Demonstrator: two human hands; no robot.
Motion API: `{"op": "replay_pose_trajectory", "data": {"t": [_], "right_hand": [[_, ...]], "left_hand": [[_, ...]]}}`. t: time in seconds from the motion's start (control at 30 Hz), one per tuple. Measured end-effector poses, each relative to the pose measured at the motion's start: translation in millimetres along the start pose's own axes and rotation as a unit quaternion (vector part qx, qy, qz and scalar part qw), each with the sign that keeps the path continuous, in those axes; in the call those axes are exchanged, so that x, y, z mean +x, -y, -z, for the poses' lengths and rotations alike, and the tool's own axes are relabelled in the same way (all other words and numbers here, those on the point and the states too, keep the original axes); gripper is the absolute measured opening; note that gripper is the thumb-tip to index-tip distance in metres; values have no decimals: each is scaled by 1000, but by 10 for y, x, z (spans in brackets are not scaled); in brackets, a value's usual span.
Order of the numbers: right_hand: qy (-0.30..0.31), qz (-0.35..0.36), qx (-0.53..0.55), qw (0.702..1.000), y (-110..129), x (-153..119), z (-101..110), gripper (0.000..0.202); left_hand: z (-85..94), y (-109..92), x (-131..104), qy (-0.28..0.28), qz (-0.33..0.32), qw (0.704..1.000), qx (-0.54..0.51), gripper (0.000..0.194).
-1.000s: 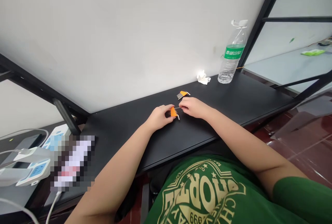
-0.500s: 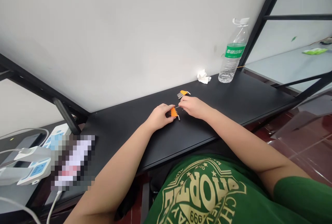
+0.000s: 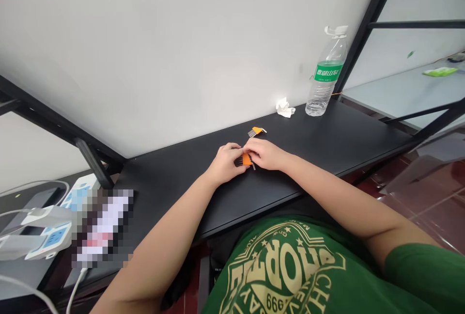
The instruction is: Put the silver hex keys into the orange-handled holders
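My left hand is closed around an orange hex key holder, thumb below and fingers above. Dark keys stick out of the holder toward my left palm, and one bent key end points down on its right side. My right hand is pinched at the holder's upper right edge, on a thin hex key that its fingers now mostly hide. Just beyond my hands, a second orange hex key set with silver keys lies on the black tabletop.
A crumpled white tissue and a clear water bottle stand near the wall at the back right. To the left are a blurred phone-like thing with a cable and white power strips. Black metal posts frame both sides.
My right hand has moved left, up against the orange holder, closing the gap where the thin key showed. The holder has shifted slightly right and toward me in my left hand.
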State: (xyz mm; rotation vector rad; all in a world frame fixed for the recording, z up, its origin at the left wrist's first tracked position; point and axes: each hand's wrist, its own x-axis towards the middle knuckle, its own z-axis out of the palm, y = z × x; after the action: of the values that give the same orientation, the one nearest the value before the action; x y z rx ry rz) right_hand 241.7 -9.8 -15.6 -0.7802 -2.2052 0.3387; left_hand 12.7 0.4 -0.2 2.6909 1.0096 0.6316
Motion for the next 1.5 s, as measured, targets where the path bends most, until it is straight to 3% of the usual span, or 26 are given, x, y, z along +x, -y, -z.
{"op": "replay_pose_trajectory", "data": {"t": [0.13, 0.27, 0.4, 0.5, 0.57, 0.7, 0.8, 0.87, 0.97, 1.2, 1.5], "right_hand": [[3, -81, -81, 993, -158, -16, 116, 18], [124, -138, -190, 964, -280, -59, 241, 12], [190, -204, -210, 937, -172, -22, 288, 13], [227, -279, -179, 916, -54, 18, 315, 8], [218, -295, -162, 916, -17, 16, 332, 10], [127, -240, -95, 958, -30, -34, 334, 11], [74, -153, -35, 985, -46, -52, 308, 12], [49, -96, -21, 994, -49, -48, 289, 13], [26, -48, -14, 998, -54, -39, 272, 15], [-17, -14, -28, 999, -100, -57, 262, 19], [9, -14, -46, 999, -80, -68, 273, 24]], "left_hand": [[9, 13, -2, -13, 19, 999, -31, 51], [20, 30, 0, -10, 25, 999, -35, 54], [17, 45, -6, -19, 28, 999, -36, 60], [21, 48, -1, -18, 1, 999, -33, 51], [26, 43, 9, -18, -11, 999, -35, 43], [24, 22, 17, -19, -3, 998, -56, 38], [20, 8, 1, -9, 30, 997, -69, 52], [22, -1, -9, -8, 55, 996, -75, 62], [30, -11, -9, -11, 66, 995, -73, 55], [17, 7, 5, -12, 53, 997, -58, 47], [-27, 43, -5, -14, 51, 998, -42, 51]]}}
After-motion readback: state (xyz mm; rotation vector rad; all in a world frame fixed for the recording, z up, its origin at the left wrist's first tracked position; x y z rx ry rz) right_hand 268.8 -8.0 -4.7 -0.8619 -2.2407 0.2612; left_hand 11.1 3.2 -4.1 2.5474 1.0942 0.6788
